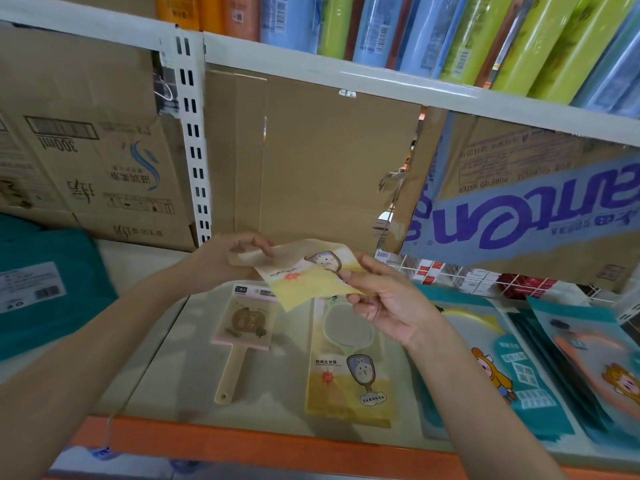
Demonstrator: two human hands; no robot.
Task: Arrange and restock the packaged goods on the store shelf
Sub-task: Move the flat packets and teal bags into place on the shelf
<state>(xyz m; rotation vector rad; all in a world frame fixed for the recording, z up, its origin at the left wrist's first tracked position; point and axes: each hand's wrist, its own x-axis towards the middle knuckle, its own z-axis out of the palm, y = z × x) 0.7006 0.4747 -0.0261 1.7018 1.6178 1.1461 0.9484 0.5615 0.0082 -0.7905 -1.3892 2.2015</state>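
Observation:
A yellow-and-cream packet [304, 275] with a cartoon hand-mirror print hangs in the air over the shelf. My left hand [225, 261] grips its far left end, and my right hand [384, 299] pinches its right edge between thumb and fingers. Below it on the shelf board [270, 403] lie a packaged pink hand mirror [242, 337] with a cream handle and a matching yellow mirror packet [349, 368] with a green-rimmed mirror inside.
Teal cartoon packets [512, 375] are stacked at the right, and a teal bag [52, 289] lies at the left. Cardboard sheets [311, 161] line the back. Coloured rolls [485, 36] stand on the upper shelf. An orange shelf edge [242, 441] runs along the front.

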